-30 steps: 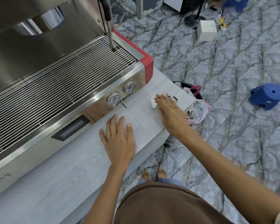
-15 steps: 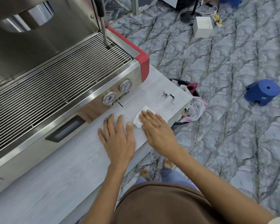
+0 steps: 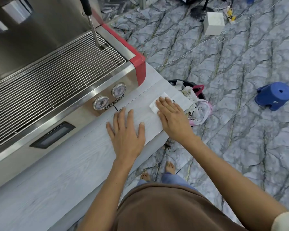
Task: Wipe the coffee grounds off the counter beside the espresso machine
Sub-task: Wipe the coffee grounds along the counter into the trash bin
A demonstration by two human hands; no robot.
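White tissue (image 3: 154,104) is pressed flat on counter (image 3: 57,172) by right hand (image 3: 172,117), fingers straight; left hand (image 3: 126,132) is laid flat, fingers spread wide.

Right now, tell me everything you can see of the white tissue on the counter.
The white tissue is a small, thin, paper-like sheet lying flat on the pale wood-grain counter, near its right end, in front of the espresso machine's red corner. The right hand presses on it with straight fingers and hides most of it; only a corner and the left edge show. The left hand lies flat apart from it. No stains are visible on the exposed part.
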